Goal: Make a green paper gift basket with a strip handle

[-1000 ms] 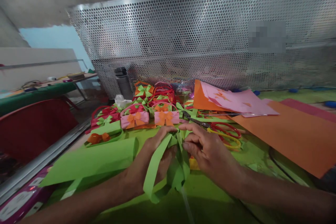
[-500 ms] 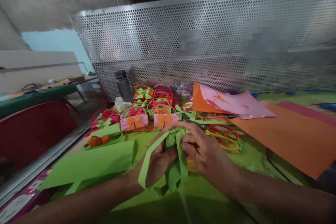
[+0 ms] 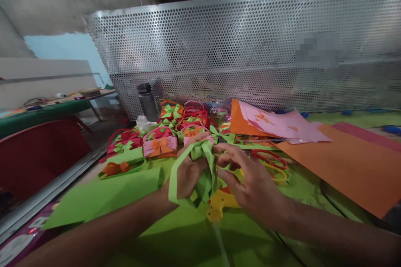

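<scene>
My left hand is closed around a small green paper bag, whose strip handle loops over the wrist side and whose top is bunched. The bag hangs a little above the table, in front of me. Just right of it is my right hand, fingers apart and slightly curled, with nothing visible in them; the fingertips are close to the bag's edge, and I cannot tell if they touch it. Below the bag lies a yellow plastic tool with dark screw holes, partly hidden by my right hand.
Several finished-looking paper bags with bows stand behind my hands. Scissors with red and yellow handles lie to the right, by orange sheets and pink sheets. A folded green sheet is at left. A bottle stands near the perforated metal panel.
My right hand has come off the green paper bag and its fingers have spread. My left hand has shifted the bag slightly left and up, uncovering the yellow tool.
</scene>
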`<state>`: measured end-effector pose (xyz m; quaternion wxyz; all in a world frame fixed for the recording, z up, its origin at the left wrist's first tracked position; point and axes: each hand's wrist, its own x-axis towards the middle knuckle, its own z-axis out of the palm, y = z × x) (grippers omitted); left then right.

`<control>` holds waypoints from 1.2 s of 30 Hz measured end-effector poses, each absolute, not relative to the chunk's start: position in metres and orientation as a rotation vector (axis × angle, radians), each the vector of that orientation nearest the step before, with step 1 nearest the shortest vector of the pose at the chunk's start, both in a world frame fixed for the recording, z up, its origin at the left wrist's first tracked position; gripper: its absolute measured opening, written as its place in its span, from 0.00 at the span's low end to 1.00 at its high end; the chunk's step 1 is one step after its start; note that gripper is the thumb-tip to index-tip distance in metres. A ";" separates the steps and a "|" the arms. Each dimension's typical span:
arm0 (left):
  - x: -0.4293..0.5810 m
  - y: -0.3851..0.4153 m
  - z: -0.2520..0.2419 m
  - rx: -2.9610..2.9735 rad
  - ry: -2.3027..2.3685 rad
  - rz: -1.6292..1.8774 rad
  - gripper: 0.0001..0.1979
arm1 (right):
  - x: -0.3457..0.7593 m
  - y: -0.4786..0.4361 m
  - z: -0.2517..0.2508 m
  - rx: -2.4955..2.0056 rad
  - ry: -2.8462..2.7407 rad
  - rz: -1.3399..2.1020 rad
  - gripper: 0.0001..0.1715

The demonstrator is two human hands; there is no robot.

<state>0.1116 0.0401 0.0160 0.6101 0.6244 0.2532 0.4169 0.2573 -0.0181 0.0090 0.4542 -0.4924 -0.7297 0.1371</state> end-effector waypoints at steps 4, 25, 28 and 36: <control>0.109 0.043 0.028 1.403 0.614 1.164 0.23 | 0.255 -0.015 0.004 -1.231 -1.659 0.629 0.10; 0.123 0.010 0.046 1.678 0.612 1.375 0.23 | 0.225 -0.022 -0.018 -0.954 -1.252 1.113 0.18; 0.125 0.009 0.042 1.666 0.591 1.388 0.23 | 0.224 -0.022 -0.019 -0.942 -1.261 1.092 0.19; 0.121 0.012 0.047 1.687 0.588 1.369 0.16 | 0.227 -0.023 -0.018 -0.977 -1.366 0.922 0.25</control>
